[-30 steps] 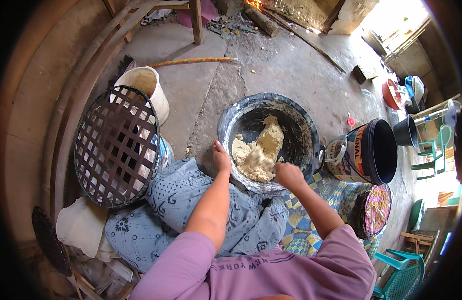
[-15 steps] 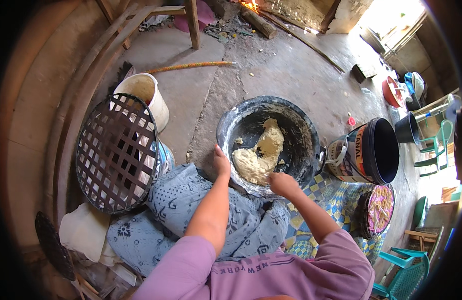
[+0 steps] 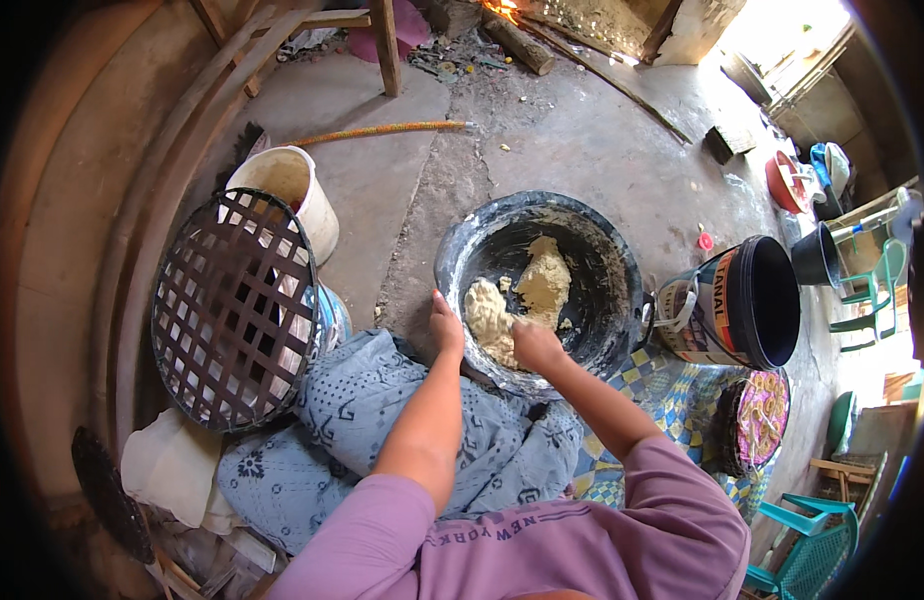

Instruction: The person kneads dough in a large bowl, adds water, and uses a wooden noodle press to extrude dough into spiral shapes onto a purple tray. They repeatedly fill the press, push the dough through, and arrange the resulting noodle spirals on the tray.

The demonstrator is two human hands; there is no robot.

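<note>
A large black basin (image 3: 614,232), its inside smeared with pale residue, sits in front of my lap. In it lie a lumpy heap of pale dough (image 3: 485,310) at the left and a flatter yellowish dough patch (image 3: 544,283) near the middle. My left hand (image 3: 446,327) is closed on the basin's left rim. Inside the basin, my right hand (image 3: 537,346) is closed at the right edge of the dough heap; what its fingers hold is hidden.
Left stand a woven tray (image 3: 232,300) and a white bucket (image 3: 317,215). A large dark-mouthed bucket (image 3: 704,310) lies tilted to the right, above a round basket with a pink lining (image 3: 760,415). A rope-like hose (image 3: 382,131) crosses the floor; a fire (image 3: 504,10) burns at the back.
My right hand has moved left and slightly farther into the basin. The dough heap has changed shape and now lies apart from the yellowish patch. My left hand stays on the rim.
</note>
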